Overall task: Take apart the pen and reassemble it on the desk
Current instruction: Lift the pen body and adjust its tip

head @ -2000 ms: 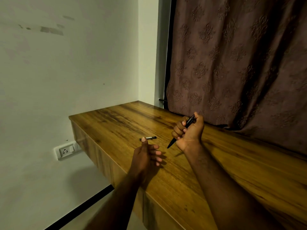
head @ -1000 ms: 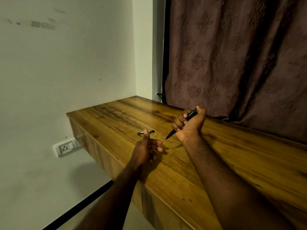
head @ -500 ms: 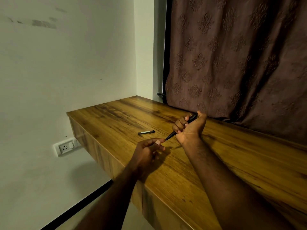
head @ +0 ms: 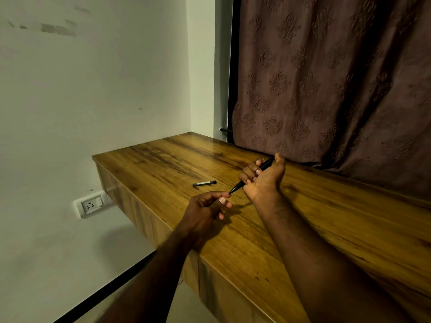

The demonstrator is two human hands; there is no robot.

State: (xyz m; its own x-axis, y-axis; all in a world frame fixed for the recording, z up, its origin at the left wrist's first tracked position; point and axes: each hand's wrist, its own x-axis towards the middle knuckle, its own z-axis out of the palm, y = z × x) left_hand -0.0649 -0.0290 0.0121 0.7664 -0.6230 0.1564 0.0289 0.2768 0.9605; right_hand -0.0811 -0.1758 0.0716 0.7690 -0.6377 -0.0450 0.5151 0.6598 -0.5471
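a: halfway into the stripping-down, by the look of it. pen (head: 250,177) held up above the desk (head: 326,229), clenched in the right hand (head: 263,180), fingers curled tight round the barrel, tip slanting down and to the left.

b: and the left hand (head: 205,210)?

a: fingertips (head: 222,200) pinched together right at the pen's tip, touching it or just short of it. too small to tell whether anything is actually gripped there.

b: done so far?

a: one small dark piece (head: 204,183) lying flat on the desk, just beyond the left hand and apart from both. probably a part already off the pen, cap or end section, though hard to say which.

b: left to do?

a: likely the tip or the refill to draw out, then everything back together. so nowhere near finished.

b: anything in the way?

a: not much. bare wood all round the hands. patterned curtain (head: 338,78) hanging close behind the right hand, brushing the desk's back edge. wall socket (head: 92,204) low on the wall, well clear. only worry: desk edge near the left hand, easy place for a small part to roll off.
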